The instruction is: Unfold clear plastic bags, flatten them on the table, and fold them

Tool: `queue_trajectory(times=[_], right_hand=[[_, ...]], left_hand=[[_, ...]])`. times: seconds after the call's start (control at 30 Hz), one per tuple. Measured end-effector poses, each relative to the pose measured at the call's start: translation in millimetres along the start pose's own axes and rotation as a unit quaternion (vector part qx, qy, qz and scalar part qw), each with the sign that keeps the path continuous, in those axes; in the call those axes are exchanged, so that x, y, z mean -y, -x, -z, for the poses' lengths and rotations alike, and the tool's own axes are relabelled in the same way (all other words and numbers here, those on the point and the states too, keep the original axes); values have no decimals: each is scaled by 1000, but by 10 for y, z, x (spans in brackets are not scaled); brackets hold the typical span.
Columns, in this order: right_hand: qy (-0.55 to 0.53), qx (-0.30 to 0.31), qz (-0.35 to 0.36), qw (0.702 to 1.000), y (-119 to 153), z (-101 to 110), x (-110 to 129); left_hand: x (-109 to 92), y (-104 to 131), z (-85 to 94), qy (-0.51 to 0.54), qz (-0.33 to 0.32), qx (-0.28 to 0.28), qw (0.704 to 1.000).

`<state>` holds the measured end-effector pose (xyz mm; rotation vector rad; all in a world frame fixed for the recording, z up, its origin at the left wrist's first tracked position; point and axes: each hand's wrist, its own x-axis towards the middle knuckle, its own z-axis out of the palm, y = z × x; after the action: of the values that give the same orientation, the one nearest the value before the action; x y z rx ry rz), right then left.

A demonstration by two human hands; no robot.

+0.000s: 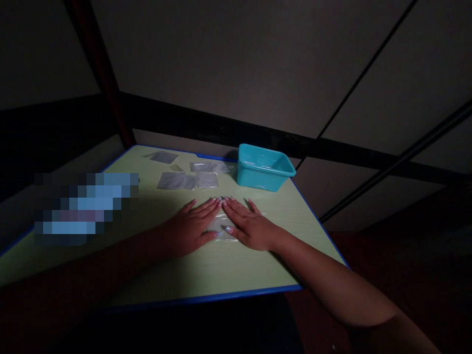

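**Clear sheet under both palms, flattening apparently midway**

Plastic sheet (220, 223) flat on table (165, 278). Left hand (188, 231), right hand (255, 230): palms down, fingers extended, gripping nothing. Beyond, similar pieces (172, 181) lie flat, seemingly done; teal basket (258, 178) to their right. Number left: cannot tell.

From my end I've got a turquoise tub (258, 180) near the far right corner of a pale, blue-edged table (295, 212), some pixelated blue patch (88, 209) off left, plus dim wall panels (221, 64) behind, lol.
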<state>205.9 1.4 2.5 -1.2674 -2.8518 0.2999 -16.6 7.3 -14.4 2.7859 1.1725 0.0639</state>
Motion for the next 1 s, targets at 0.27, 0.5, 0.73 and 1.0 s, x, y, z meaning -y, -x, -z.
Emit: queue_trajectory(times=[0.27,0.5,0.73,1.0], right_hand=[[-2,29,-44,999,2,52,-71],[-32,92,-85,992,51,190,-284],[-50,134,-84,986,88,243,-430],[-49,71,-41,995,83,216,-252]], left_hand=[[2,41,103,8,10,42,999],[57,38,144,7,12,60,998],[80,26,139,8,17,56,998],[-38,10,229,12,-14,2,1000]])
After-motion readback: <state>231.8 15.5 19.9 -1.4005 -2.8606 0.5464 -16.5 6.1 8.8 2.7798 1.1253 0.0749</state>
